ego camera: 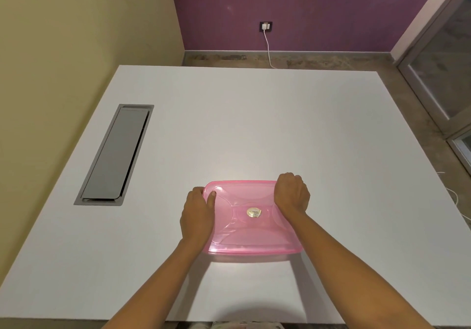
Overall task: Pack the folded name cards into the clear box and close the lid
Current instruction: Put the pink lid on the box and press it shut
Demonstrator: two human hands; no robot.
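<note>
so, left hand (pixel 197 216) and right hand (pixel 291 192) each grip a far corner of the pink lid (pixel 244 226); the box (pixel 254 253) sits between them. uneven pressing could leave the near edge unsealed.

Your box (pixel 252 229) sits by the desk's (pixel 254 125) near edge, left hand (pixel 197 216) at its left, right hand (pixel 291 193) at its right; a hatch (pixel 114 154) lies by the left edge.

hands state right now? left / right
Left hand: grips the pink lid at its left edge.
Right hand: curled over the lid's far right corner.
</note>
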